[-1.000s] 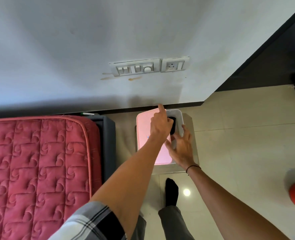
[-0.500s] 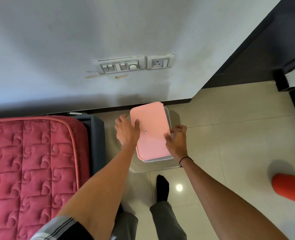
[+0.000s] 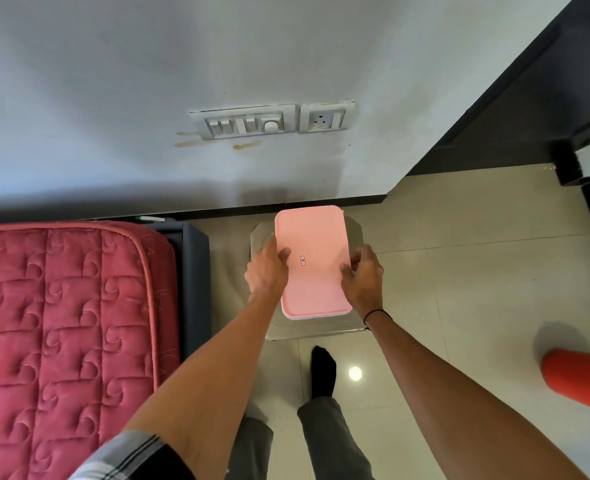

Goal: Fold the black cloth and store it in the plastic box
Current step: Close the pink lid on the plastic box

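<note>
The plastic box sits on a grey stool [image 3: 307, 330] by the wall, and its pink lid [image 3: 312, 261] covers it fully. Only a thin pale strip of the box [image 3: 316, 317] shows under the lid's near edge. My left hand [image 3: 267, 271] grips the lid's left edge, thumb on top. My right hand [image 3: 362, 277] grips the right edge the same way. The black cloth is hidden from view under the lid.
A red quilted mattress [image 3: 61, 334] on a dark bed frame [image 3: 196, 282] lies to the left. A switch panel [image 3: 272, 121] is on the wall ahead. An orange object [image 3: 579, 382] stands at the right edge. My socked foot [image 3: 323, 374] is on the tiled floor.
One second ago the lid lay shifted left, with the black cloth visible in the open box. The lid has since slid over the box, and both hands now hold its sides.
</note>
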